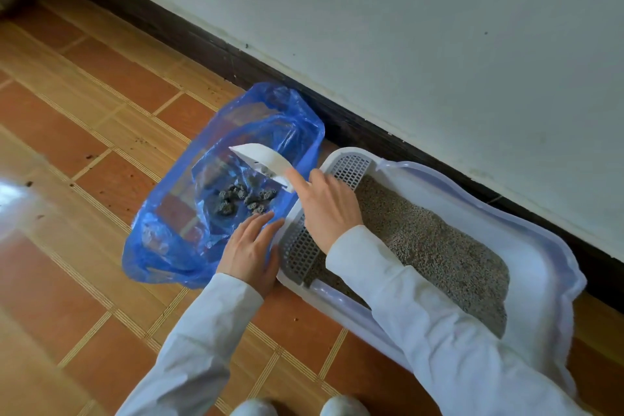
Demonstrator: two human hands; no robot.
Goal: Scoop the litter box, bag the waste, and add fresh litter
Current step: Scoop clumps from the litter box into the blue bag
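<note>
A white litter box [526, 240] lies on the floor along the wall, filled with grey-brown litter [435, 240] and with a grey grid step [300, 253] at its left end. Left of it a blue plastic bag [175, 236] lies open, holding several grey clumps of waste [246, 199]. My right hand [327, 209] grips a white scoop [261, 159] tilted over the bag's opening, index finger stretched along the handle. My left hand [251, 246] rests flat on the bag's near edge, pressing it against the box, fingers extended.
The floor is orange and tan tile [101, 280] with scattered dark crumbs. A dark baseboard [371, 132] and white wall run diagonally behind the box. My knees or feet [297, 407] show at the bottom edge.
</note>
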